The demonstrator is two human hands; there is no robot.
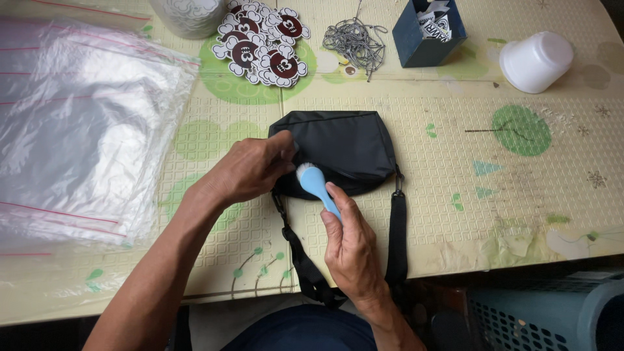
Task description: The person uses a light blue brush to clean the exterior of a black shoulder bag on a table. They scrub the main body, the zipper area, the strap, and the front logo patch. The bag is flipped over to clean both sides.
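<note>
A small black fabric bag (348, 146) lies flat on a padded mat, its black strap (398, 240) hanging over the front edge. My left hand (250, 170) presses down on the bag's left side, fingers curled on the fabric. My right hand (351, 250) grips the handle of a light blue brush (315, 184); the brush's white bristled head rests against the bag's lower left part, close to my left fingers.
A stack of clear plastic bags (78, 123) lies at the left. At the back sit a pile of brown-and-white cartoon stickers (260, 42), a heap of ball chains (354, 42), a dark blue box (429, 29) and an overturned white cup (536, 62). A teal basket (539, 315) stands below right.
</note>
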